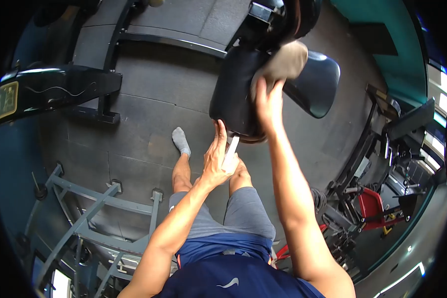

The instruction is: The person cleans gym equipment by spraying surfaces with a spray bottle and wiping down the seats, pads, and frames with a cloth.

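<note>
My right hand grips a crumpled beige cloth against the side of a padded black seat on a gym machine. The cloth is partly blurred and hangs over the pad's right edge. At the pad's near end, my left hand reaches its fingertips up to the underside corner. Between its thumb and palm sticks out a narrow, flat white piece, whose lower part is hidden by the hand. A second black pad lies just right of the cloth.
A black machine frame juts in from the left, joined to a floor bar. Grey steel framework stands at lower left. Machines with a red seat line the right side. My socked foot is on the dark floor mats.
</note>
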Available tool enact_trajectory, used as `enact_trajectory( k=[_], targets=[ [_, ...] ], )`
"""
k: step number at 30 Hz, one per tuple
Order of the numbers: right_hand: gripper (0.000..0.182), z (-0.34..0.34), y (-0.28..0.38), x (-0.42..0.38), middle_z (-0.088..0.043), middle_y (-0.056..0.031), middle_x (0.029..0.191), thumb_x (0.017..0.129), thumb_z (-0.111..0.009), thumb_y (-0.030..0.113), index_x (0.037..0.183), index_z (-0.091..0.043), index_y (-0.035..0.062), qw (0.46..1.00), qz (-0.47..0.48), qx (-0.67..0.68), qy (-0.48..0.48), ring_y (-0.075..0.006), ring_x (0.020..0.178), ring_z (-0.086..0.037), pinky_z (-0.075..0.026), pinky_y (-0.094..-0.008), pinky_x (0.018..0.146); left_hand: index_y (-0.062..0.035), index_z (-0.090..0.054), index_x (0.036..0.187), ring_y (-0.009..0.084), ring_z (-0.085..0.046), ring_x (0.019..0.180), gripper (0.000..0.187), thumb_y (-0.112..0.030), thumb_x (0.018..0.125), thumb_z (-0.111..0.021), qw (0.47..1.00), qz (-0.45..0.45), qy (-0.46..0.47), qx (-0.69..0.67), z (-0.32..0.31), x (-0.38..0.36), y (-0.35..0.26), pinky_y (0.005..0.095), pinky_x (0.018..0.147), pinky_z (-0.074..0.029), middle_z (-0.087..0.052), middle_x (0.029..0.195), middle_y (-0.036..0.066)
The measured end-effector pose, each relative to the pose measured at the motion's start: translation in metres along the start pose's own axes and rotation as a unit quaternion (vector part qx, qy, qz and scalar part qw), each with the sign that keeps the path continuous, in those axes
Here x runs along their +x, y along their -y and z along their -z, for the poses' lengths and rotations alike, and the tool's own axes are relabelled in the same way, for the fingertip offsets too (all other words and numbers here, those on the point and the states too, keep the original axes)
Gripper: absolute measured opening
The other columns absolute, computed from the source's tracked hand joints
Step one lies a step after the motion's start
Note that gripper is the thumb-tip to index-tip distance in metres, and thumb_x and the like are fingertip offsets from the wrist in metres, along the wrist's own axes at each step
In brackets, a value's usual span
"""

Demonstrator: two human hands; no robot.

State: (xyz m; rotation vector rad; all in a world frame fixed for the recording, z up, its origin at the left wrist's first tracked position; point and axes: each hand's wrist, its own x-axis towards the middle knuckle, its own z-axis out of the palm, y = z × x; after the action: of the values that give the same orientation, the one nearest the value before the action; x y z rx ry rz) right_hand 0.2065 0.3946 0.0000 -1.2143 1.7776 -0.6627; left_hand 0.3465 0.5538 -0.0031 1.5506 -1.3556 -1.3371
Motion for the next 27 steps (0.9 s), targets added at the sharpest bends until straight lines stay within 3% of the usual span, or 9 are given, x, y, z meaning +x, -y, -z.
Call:
enact_trajectory(
  k=[6,9,12,15,18,20,22,25,27],
  targets=[
    [0.097,-0.017,-0.042,-0.090,-0.027,-0.0355,0.151,0.088,-0.070,0.034,0.152,-0.012,-0.0082,0.985,0.145,-0.086,-0.029,-0.0490,0.140,-0.032,-0.031,-0.0492,0.114,0.0066,-0.005,0.154,0.0548,-0.029,0.138,0.097,-0.009,0.076,-0.062,0.999,0.017,-0.026,0.010,-0.013,0.001,-0.007,0.0467,0.112,-0.037,-0.013,0.150,0.045],
    [0.087,-0.007,-0.008,-0.038,-0.038,-0.0338,0.144,0.084,-0.074,0.029,0.146,-0.025,-0.0078,0.998,0.036,-0.048,-0.004,-0.0482,0.135,-0.039,-0.034,-0.0476,0.112,0.0060,-0.006,0.154,0.0547,-0.030,0.137,0.098,-0.008,0.076,-0.063,0.997,-0.027,-0.037,0.061,-0.017,0.005,0.000,0.0468,0.110,-0.040,-0.014,0.151,0.045],
    [0.092,-0.006,0.001,-0.013,-0.034,-0.0335,0.149,0.086,-0.072,0.026,0.153,-0.017,-0.0047,0.995,0.064,-0.026,-0.065,-0.0473,0.137,-0.038,-0.034,-0.0464,0.113,0.0051,-0.006,0.154,0.0543,-0.030,0.138,0.099,-0.008,0.075,-0.064,0.998,-0.017,-0.034,0.057,-0.020,0.000,-0.002,0.0467,0.111,-0.039,-0.015,0.151,0.043],
    [0.095,-0.005,-0.030,-0.084,-0.043,-0.0279,0.146,0.091,-0.068,0.023,0.156,-0.002,-0.0012,0.995,0.098,-0.027,0.007,-0.0390,0.134,-0.046,-0.036,-0.0417,0.112,0.0048,-0.007,0.155,0.0532,-0.029,0.139,0.099,-0.010,0.075,-0.064,0.998,-0.007,-0.026,0.061,-0.015,0.000,-0.011,0.0464,0.113,-0.037,-0.015,0.152,0.043],
    [0.090,-0.007,-0.020,-0.062,-0.040,-0.0314,0.146,0.082,-0.074,0.018,0.152,-0.021,-0.0027,0.995,0.096,-0.019,-0.022,-0.0436,0.136,-0.042,-0.036,-0.0448,0.111,0.0049,-0.008,0.154,0.0525,-0.028,0.140,0.099,-0.013,0.076,-0.065,0.999,0.007,-0.021,0.047,-0.017,-0.001,-0.004,0.0463,0.114,-0.036,-0.015,0.152,0.043],
    [0.069,0.003,0.012,0.002,-0.056,-0.0309,0.128,0.087,-0.069,0.020,0.143,-0.036,-0.0022,0.995,0.072,0.053,-0.046,-0.0407,0.120,-0.057,-0.042,-0.0443,0.102,0.0067,-0.006,0.154,0.0517,-0.028,0.140,0.100,-0.013,0.076,-0.066,0.998,0.011,-0.006,0.063,-0.013,-0.004,-0.008,0.0460,0.115,-0.033,-0.017,0.152,0.042],
    [0.068,0.000,0.009,0.023,-0.055,-0.0302,0.130,0.088,-0.067,0.022,0.144,-0.036,-0.0019,0.987,0.131,0.022,-0.086,-0.0397,0.119,-0.058,-0.043,-0.0440,0.101,0.0097,-0.002,0.153,0.0504,-0.030,0.141,0.101,-0.007,0.075,-0.065,0.997,0.004,0.002,0.071,-0.008,0.001,-0.016,0.0448,0.116,-0.032,-0.021,0.152,0.041],
    [0.081,-0.007,-0.034,-0.069,-0.042,-0.0317,0.145,0.091,-0.064,0.022,0.153,-0.019,-0.0064,0.996,0.066,0.046,-0.029,-0.0415,0.134,-0.046,-0.036,-0.0440,0.111,0.0084,-0.002,0.153,0.0492,-0.035,0.138,0.103,-0.010,0.075,-0.066,0.996,0.008,0.002,0.091,-0.007,0.001,-0.017,0.0432,0.113,-0.036,-0.022,0.152,0.040],
    [0.069,-0.013,-0.041,-0.085,-0.046,-0.0287,0.142,0.092,-0.060,0.020,0.149,-0.028,-0.0040,0.996,0.080,0.020,-0.039,-0.0385,0.133,-0.047,-0.036,-0.0427,0.111,0.0068,-0.002,0.154,0.0474,-0.048,0.130,0.104,-0.012,0.075,-0.067,0.995,0.073,0.023,0.065,-0.004,0.003,-0.025,0.0435,0.104,-0.045,-0.027,0.150,0.039]
  ],
)
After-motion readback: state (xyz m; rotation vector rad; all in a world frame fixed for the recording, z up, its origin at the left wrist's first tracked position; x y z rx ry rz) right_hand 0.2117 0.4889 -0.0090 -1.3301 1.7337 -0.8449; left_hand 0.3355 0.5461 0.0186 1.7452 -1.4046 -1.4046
